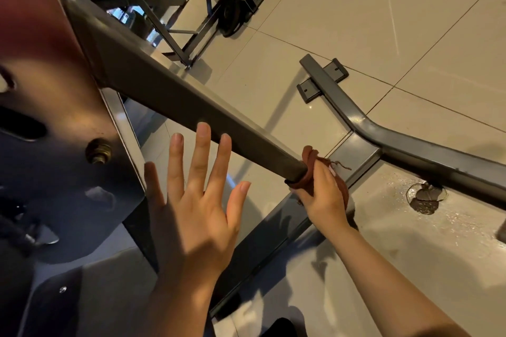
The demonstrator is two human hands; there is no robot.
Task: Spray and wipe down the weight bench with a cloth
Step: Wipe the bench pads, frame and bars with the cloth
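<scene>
Rust-brown cloth (310, 169) is wrapped around the lower end of the bench's slanted steel tube (175, 96), gripped there by the right hand (323, 194), while the left hand (191, 200) hovers open-fingered just beside that tube

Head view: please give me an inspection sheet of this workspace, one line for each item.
Surface: pale tiled floor, glossy; a rough, stained patch with a round broken spot at the right.
Job's things: brown cloth wrapped round the lower end of the bench's slanted bar; no spray bottle seen.
Clutter: nothing seen.
Grippers: right hand grips the cloth on the bar; left hand open, fingers spread, holding nothing.
Cables: nothing seen.
Surroundings: bench base frame on the floor; another metal frame with a dark weight plate behind.
</scene>
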